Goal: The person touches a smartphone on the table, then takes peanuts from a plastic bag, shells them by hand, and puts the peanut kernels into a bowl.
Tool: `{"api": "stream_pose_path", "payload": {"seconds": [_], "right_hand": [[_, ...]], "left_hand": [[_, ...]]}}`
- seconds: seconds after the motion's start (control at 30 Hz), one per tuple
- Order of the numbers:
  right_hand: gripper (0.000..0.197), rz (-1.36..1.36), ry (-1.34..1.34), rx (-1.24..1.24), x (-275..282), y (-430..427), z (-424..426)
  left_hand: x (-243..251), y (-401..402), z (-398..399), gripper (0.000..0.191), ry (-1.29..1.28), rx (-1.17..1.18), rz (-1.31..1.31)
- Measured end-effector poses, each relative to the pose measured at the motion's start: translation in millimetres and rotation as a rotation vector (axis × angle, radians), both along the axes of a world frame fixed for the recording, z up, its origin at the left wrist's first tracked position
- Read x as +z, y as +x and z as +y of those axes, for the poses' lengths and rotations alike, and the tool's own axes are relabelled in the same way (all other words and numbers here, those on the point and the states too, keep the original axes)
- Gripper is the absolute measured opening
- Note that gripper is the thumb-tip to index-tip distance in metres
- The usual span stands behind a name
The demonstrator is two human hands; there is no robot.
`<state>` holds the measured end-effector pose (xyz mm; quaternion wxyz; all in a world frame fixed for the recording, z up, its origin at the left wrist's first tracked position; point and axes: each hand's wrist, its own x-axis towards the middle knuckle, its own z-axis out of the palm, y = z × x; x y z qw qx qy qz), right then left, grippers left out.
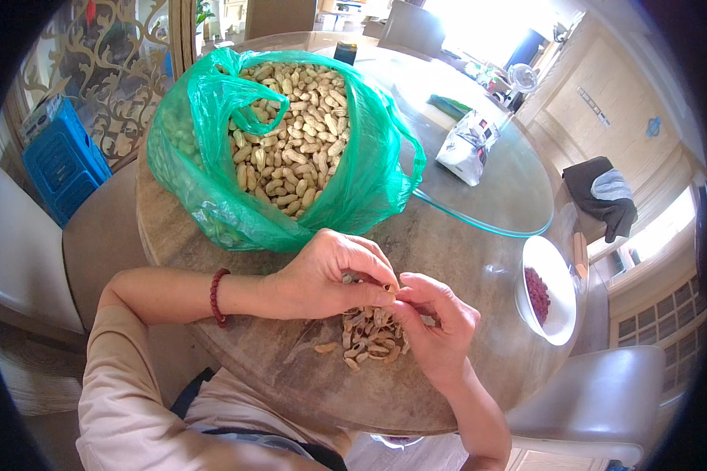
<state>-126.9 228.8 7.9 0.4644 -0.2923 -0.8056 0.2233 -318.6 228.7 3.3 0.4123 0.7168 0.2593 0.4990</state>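
Note:
My left hand, with a red bead bracelet on its wrist, and my right hand meet at their fingertips over the table. The left thumb and fingers pinch a small piece of peanut shell; the right fingertips touch it. Beneath both hands lies a pile of split peanut shells, partly hidden by them. A single shell piece rests left of the pile. Beyond my left hand stands a green plastic bag, its mouth wide around many unshelled peanuts.
A white bowl with reddish kernels stands near the right edge of the round table. A glass turntable carries a white-and-black plastic package. Chairs stand at the left and the lower right.

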Motion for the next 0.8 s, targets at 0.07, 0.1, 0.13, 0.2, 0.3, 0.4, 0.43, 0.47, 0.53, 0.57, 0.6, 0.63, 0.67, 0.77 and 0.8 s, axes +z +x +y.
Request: {"api": "stream_pose_path", "payload": {"seconds": [0.07, 0.1, 0.13, 0.2, 0.3, 0.4, 0.43, 0.47, 0.53, 0.57, 0.6, 0.63, 0.67, 0.77, 0.8], "right_hand": [[0.029, 0.006, -0.012, -0.007, 4, -1, 0], [0.032, -0.101, 0.032, 0.012, 9, 1, 0], [0.035, -0.208, 0.076, 0.031, 12, 1, 0], [0.036, -0.195, 0.126, 0.045, 11, 2, 2], [0.035, -0.165, 0.197, 0.039, 9, 2, 1], [0.033, -0.136, 0.212, 0.004, 8, 1, -2], [0.033, -0.125, 0.204, -0.013, 7, 1, -2], [0.033, -0.125, 0.204, -0.014, 6, 2, -2], [0.032, -0.076, 0.220, -0.024, 4, 2, -2], [0.032, -0.077, 0.220, -0.025, 4, 3, -2], [0.032, -0.067, 0.203, -0.025, 3, 3, -2], [0.031, -0.058, 0.185, -0.025, 3, 3, -3], [0.031, -0.058, 0.185, -0.027, 3, 2, -3], [0.029, 0.043, 0.020, -0.027, 4, -3, -3], [0.029, 0.112, -0.062, -0.029, 2, -2, -3]], "left_hand": [[-3, 0, 3, 0.011, -0.044, -0.012, -0.012], [-4, 0, 5, 0.012, -0.088, -0.025, -0.024], [-5, 1, 5, 0.012, -0.088, -0.025, -0.025], [-6, 4, 4, 0.011, -0.271, -0.085, -0.124], [-4, 5, 0, 0.012, -0.362, -0.102, -0.149], [-7, 5, 0, 0.013, -0.371, -0.118, -0.185], [-7, 5, 0, 0.013, -0.370, -0.119, -0.186], [-6, 5, -1, 0.014, -0.379, -0.108, -0.175], [-3, 5, -1, 0.014, -0.388, -0.097, -0.166], [0, 4, -1, 0.015, -0.452, -0.103, -0.197], [1, 4, -1, 0.016, -0.517, -0.108, -0.227], [0, 4, -1, 0.016, -0.517, -0.109, -0.226], [-1, 4, -1, 0.017, -0.537, -0.142, -0.248], [-3, 2, 2, 0.019, -0.619, -0.207, -0.312], [-3, 2, 4, 0.021, -0.684, -0.248, -0.357]]}}
